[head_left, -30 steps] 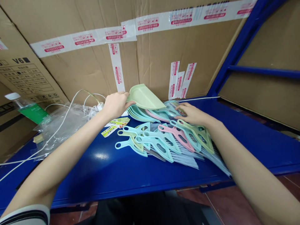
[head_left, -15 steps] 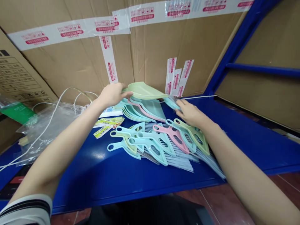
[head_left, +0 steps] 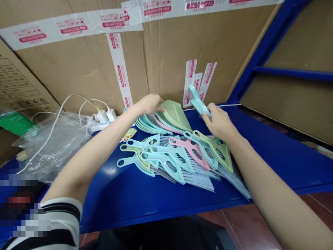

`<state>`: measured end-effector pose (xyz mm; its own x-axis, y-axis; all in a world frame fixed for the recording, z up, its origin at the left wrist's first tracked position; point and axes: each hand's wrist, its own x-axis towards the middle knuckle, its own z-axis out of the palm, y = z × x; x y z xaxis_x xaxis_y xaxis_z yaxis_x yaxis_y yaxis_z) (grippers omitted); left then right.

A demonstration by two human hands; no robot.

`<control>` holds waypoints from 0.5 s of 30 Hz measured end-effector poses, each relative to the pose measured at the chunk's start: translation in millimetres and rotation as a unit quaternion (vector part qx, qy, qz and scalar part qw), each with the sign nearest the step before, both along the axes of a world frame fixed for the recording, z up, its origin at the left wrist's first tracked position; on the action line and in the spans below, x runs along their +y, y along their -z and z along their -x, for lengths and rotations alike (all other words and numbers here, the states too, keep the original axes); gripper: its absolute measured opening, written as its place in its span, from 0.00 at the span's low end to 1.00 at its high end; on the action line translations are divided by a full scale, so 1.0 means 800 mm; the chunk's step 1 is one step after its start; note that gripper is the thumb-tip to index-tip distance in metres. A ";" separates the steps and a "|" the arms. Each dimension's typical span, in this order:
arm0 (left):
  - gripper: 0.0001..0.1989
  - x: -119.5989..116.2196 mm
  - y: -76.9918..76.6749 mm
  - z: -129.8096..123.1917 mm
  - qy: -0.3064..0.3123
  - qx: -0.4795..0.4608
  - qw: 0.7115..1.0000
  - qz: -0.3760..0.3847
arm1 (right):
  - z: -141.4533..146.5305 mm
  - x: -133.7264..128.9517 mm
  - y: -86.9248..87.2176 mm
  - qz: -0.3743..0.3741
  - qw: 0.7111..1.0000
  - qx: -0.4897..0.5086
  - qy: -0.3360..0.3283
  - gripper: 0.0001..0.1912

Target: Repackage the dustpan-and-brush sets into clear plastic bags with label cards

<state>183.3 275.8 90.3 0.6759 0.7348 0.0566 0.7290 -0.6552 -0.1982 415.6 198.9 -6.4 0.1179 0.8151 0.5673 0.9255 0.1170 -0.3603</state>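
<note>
My left hand (head_left: 148, 105) rests at the far side of a stack of pastel plastic dustpans (head_left: 152, 125), its fingertips on the rim of a pale green dustpan (head_left: 174, 116). That dustpan leans tilted on the stack. My right hand (head_left: 220, 122) is shut around a pale blue dustpan (head_left: 197, 100), which stands up edge-on above my fingers. Below both hands lies a pile of short brooms (head_left: 179, 159) with green, blue and pink slotted handles and pale bristles.
Both hands work over a blue metal shelf (head_left: 111, 194). Taped cardboard cartons (head_left: 78, 69) stand behind it. To the left are a white power strip with plugs (head_left: 104, 118), a white cable (head_left: 49, 135), a clear plastic bag (head_left: 57, 146) and printed labels (head_left: 129, 134).
The pale green dustpan has moved down and right onto the stack. My right hand has lifted the pale blue dustpan higher and turned it upright. The view has shifted slightly left.
</note>
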 end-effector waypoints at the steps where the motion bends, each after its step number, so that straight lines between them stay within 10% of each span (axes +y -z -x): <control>1: 0.20 0.005 0.006 -0.005 0.005 0.010 1.000 0.008 | 0.000 0.000 0.001 -0.001 1.000 0.001 -0.002 0.06; 15: 0.27 0.023 0.002 0.017 -0.002 0.097 0.992 0.084 | 0.008 -0.006 -0.001 0.003 0.998 -0.016 -0.056 0.07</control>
